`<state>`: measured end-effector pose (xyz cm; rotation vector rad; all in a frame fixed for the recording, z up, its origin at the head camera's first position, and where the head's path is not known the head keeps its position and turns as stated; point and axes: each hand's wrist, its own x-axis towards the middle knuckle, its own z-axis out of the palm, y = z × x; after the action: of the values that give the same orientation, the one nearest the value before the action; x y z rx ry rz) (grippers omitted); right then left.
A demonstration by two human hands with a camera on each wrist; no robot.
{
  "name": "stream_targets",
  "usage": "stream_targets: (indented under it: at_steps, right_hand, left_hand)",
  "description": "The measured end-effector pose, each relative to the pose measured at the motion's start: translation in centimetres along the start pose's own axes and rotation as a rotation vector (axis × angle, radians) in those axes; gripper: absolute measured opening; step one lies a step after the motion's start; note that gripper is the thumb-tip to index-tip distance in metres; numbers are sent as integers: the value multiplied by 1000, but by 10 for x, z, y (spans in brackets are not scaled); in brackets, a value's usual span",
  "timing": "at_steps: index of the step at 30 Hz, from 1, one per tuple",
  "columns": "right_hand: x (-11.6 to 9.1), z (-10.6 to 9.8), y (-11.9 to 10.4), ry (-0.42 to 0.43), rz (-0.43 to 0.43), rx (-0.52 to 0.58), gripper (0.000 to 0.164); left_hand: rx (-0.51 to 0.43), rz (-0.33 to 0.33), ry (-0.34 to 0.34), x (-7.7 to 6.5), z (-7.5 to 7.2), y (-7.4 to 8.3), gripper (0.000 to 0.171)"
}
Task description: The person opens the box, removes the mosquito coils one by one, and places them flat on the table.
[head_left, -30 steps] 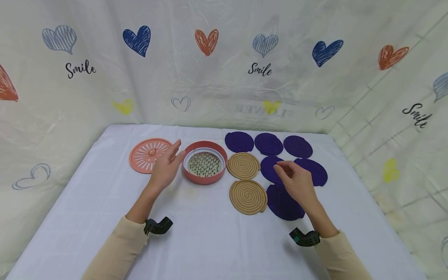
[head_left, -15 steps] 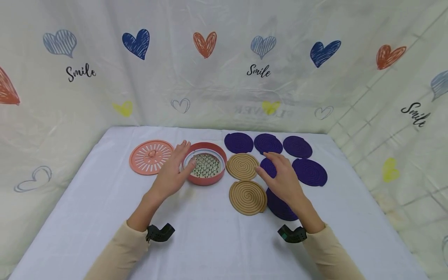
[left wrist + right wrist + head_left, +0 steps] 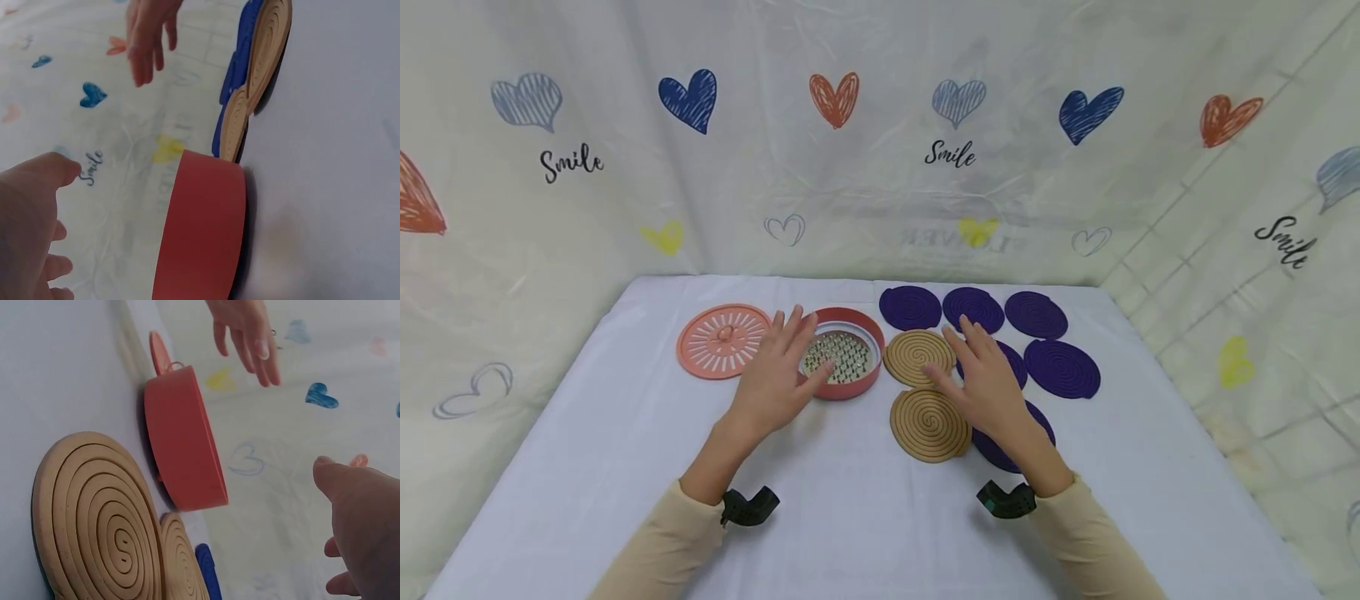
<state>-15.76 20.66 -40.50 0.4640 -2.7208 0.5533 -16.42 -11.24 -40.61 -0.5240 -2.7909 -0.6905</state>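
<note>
My left hand, fingers straight and spread, is held above the table beside a round red mosquito coil holder. Its thumb overlaps the holder's metal mesh in the head view. A slotted coral lid lies left of the holder. Holding nothing, my right hand hovers with extended fingers over the mosquito coils. A tan mosquito coil lies flat to its left, and another tan coil sits behind that one. Beneath the hand, purple coils are partly hidden. Both wrist views show the hands raised off the table.
More purple coils lie in a row at the back right of the white tablecloth, with one purple coil farther right. A white sheet printed with hearts rises behind the table's back edge.
My right hand has moved left from over the purple coils, its fingers going from nearly pinched to spread. The left hand has shifted slightly right and its fingers have fanned out.
</note>
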Motion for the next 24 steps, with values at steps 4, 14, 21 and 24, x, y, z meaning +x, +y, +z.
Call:
stream_targets:
  at_steps: [4,14,21,24]
  right_hand:
    - [0,4,-1,-59,37,-33,76]
    - [-1,16,-6,-87,41,-101,83]
    - [0,21,-11,-110,32,-118,86]
    - [-1,23,-12,-120,31,-125,87]
  left_hand:
    - [72,-4,-26,0,6,1,77]
    - [134,-21,-65,-3,14,3,80]
    - [157,-24,-73,-5,19,3,85]
    - [171,-28,-66,-5,20,3,87]
